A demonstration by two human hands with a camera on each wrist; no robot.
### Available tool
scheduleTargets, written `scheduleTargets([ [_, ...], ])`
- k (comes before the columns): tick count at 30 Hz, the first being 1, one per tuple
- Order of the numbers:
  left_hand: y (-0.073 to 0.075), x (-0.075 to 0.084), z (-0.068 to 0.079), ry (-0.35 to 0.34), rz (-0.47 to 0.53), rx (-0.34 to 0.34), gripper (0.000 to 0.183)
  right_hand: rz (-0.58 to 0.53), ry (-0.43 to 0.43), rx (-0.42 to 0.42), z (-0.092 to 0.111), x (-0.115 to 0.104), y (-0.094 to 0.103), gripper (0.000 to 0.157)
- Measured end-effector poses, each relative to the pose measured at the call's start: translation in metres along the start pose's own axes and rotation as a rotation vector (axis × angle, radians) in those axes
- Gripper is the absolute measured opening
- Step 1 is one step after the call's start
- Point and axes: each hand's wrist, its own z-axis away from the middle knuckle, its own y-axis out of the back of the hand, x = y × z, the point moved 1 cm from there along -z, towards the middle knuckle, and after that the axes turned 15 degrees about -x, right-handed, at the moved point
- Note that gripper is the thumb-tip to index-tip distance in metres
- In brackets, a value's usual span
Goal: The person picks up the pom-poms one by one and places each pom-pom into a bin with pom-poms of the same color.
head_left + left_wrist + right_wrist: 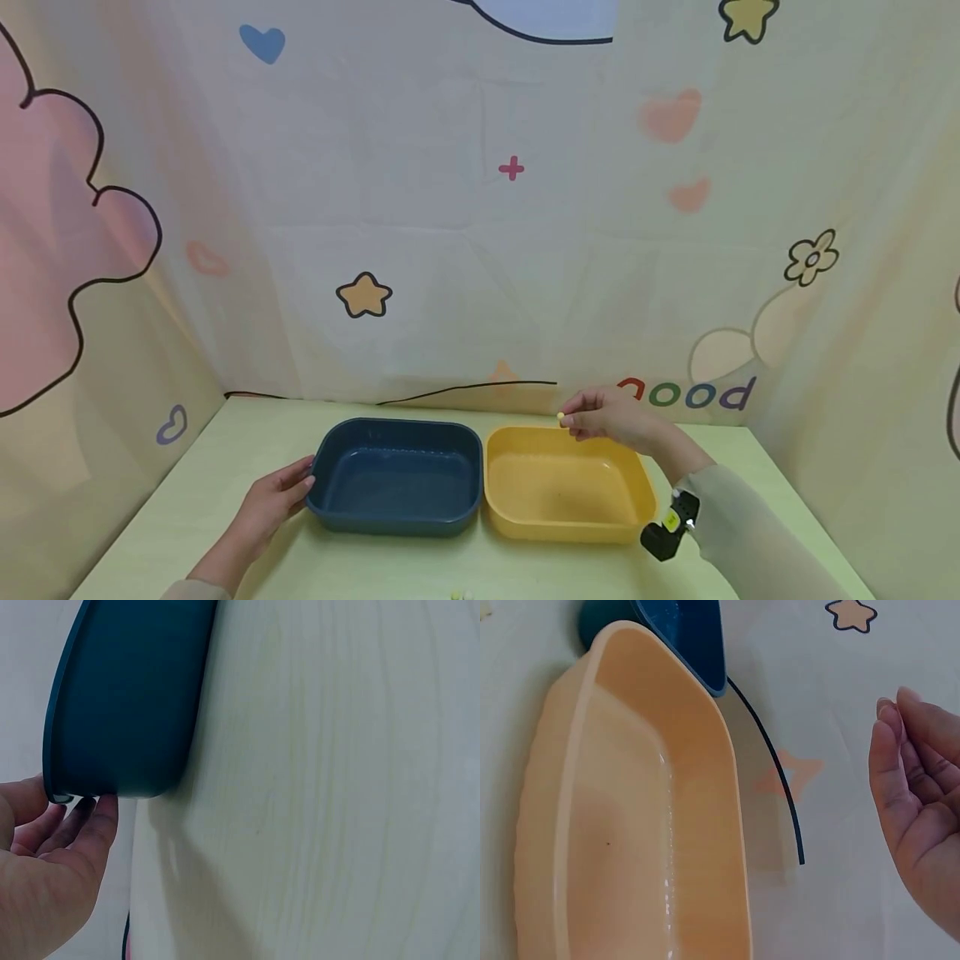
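The left hand [266, 504] is partly closed, its thumb and fingertips holding the near-side end rim of the blue bin [393, 487]. The right hand [611, 417] is closed to a pinch: thumb and fingertips meet on a small yellow piece [560, 416]. In the right wrist view the fingers conceal this piece.

The blue bin stands upright directly to the right of the left hand. The yellow bin [566, 492] stands upright just beside it, on the side toward the right arm. The right hand is raised at the far side of the yellow bin, apart from it in the right wrist view. A black device [671, 525] is worn on the right wrist, over a pale sleeve [757, 533].

Both bins rest on the counter [360, 571]. Between the two forearms, nearer the person, lie small pieces [456, 595], cut off by the frame edge. Beyond both hands hangs a printed cloth [420, 167].
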Motion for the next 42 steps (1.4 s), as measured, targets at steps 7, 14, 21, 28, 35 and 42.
scheduleTargets([
  [7,0.000,0.000,-0.002,0.005,-0.009,0.007,0.051,-0.036,0.012,-0.007,-0.013,0.011,0.009,0.026],
  [14,0.001,-0.002,-0.003,0.012,0.003,0.019,0.051,-0.088,0.028,-0.030,-0.022,0.021,0.015,0.025],
  [21,-0.001,-0.001,-0.002,0.006,0.000,0.015,0.051,-0.109,0.042,-0.074,-0.031,0.039,0.019,0.030],
  [28,0.000,-0.002,-0.002,0.004,0.004,0.020,0.050,-0.164,0.053,-0.169,-0.043,0.061,0.022,0.024],
  [35,0.003,-0.003,-0.002,-0.001,0.004,0.023,0.051,-0.181,-0.012,-0.171,-0.054,0.078,0.022,0.030],
  [42,0.002,-0.003,-0.002,-0.009,0.015,0.016,0.051,-0.180,-0.058,-0.171,-0.055,0.086,0.022,0.020],
])
